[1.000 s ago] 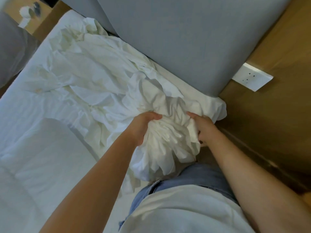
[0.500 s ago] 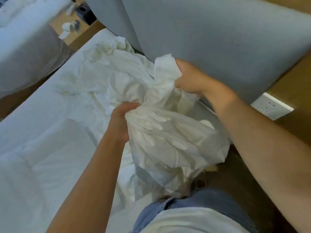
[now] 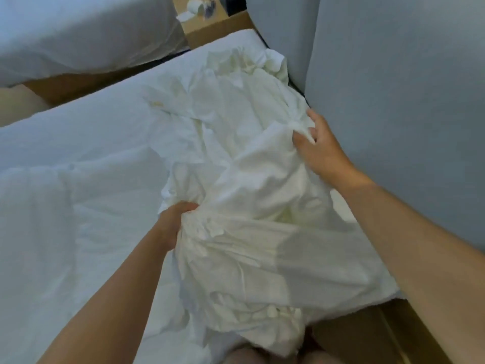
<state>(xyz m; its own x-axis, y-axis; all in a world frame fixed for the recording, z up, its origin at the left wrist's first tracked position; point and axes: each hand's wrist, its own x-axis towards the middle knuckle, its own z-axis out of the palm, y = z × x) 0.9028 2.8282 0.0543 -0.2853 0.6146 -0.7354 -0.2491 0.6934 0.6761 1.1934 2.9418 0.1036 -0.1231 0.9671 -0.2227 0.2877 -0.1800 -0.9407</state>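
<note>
A crumpled white sheet (image 3: 236, 143) lies heaped across the head end of a bed, right up against the grey headboard. My left hand (image 3: 174, 223) grips a bunched handful of the sheet near the middle of the heap. Farther up, beside the headboard, my right hand (image 3: 319, 151) pinches a fold of the same sheet between thumb and fingers. The lower part of the sheet hangs in a bundle (image 3: 249, 279) toward my body.
A padded grey headboard (image 3: 399, 88) runs along the right. A white duvet (image 3: 65, 206) covers the bed on the left. A second bed (image 3: 78, 30) stands at top left, beyond a wooden nightstand (image 3: 210, 24) with crumpled tissue. Wood frame (image 3: 393, 334) shows at bottom right.
My right hand has let the raised fold down and reached farther along the sheet beside the headboard. The bundle has dropped back onto the bed. My left hand keeps its grip.
</note>
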